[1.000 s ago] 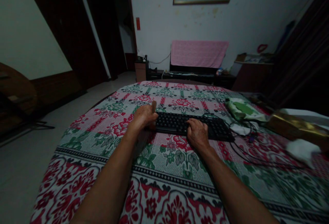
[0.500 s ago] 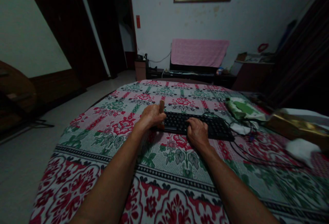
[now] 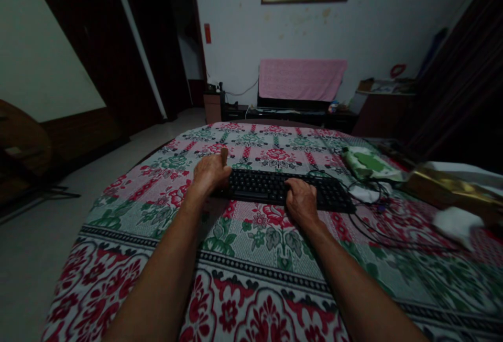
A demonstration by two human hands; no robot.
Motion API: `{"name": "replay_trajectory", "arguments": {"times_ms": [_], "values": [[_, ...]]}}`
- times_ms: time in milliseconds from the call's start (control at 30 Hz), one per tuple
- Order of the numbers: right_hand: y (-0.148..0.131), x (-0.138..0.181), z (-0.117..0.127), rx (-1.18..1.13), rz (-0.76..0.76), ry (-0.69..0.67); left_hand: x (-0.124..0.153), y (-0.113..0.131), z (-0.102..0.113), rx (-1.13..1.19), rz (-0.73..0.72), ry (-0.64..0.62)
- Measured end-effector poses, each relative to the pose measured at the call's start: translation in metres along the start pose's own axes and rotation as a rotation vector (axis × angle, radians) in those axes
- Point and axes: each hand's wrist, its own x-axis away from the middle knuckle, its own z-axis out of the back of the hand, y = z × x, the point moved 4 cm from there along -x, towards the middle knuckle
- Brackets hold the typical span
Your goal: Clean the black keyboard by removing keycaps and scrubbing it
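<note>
Black keyboard (image 3: 275, 187) flat on floral cloth (image 3: 251, 258); brown stick (image 3: 224, 155) upright (mostly hidden) beside left end.

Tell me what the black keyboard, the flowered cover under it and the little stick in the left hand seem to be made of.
Keyboard: likely hard plastic, matte black, with moulded rows of keys. Flowered cover: woven cloth with a dull finish; the red and green pattern looks grainy, like a weave. Stick in the left hand: pale tan, perhaps wood, but too dim and small to be sure.
</note>
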Motion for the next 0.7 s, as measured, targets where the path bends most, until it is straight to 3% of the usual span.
{"name": "replay_trajectory", "arguments": {"times_ms": [133,233,300,433,533,600,700], "values": [[0.000,0.000,-0.001,0.002,-0.004,-0.017,0.012,0.036,-0.018,0.175,-0.183,-0.083],[0.000,0.001,-0.001,0.003,-0.007,-0.024,0.017,0.052,-0.029,0.210,-0.274,-0.075],[-0.001,0.001,0.000,0.011,-0.001,-0.025,0.014,0.049,-0.030,0.138,-0.251,-0.029],[-0.001,0.001,-0.001,0.023,0.006,-0.018,0.001,0.019,-0.020,-0.015,-0.099,0.050],[-0.001,0.001,-0.002,0.008,0.006,-0.012,-0.005,0.005,-0.013,0.015,-0.010,0.119],[-0.001,0.001,-0.003,0.001,0.003,-0.009,-0.004,0.010,-0.017,0.138,-0.031,0.123],[0.000,0.001,-0.003,-0.005,0.004,-0.012,0.003,0.033,-0.033,0.395,-0.180,0.050]]}}
